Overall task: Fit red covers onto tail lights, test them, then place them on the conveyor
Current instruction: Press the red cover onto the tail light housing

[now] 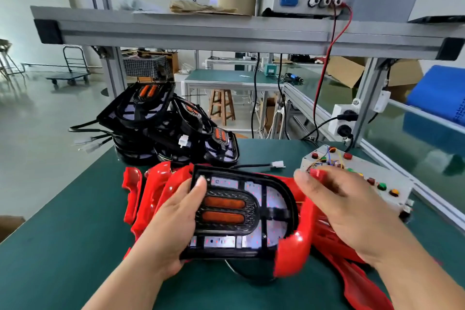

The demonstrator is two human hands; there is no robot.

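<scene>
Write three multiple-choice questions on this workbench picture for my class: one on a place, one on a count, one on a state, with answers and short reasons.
1. Where is the pile of spare tail lights?
A. on the shelf
B. at the far left of the green table
C. on the floor

2. How many orange strips show in the tail light that the left hand holds?
A. one
B. two
C. four

3. What is the right hand doing?
A. pressing a button
B. lying flat on the table
C. gripping a red cover

Answers:
1 B, the pile sits on the table's far left part.
2 B, two strips lie one above the other.
3 C, its fingers curl round the cover's edge.
</scene>
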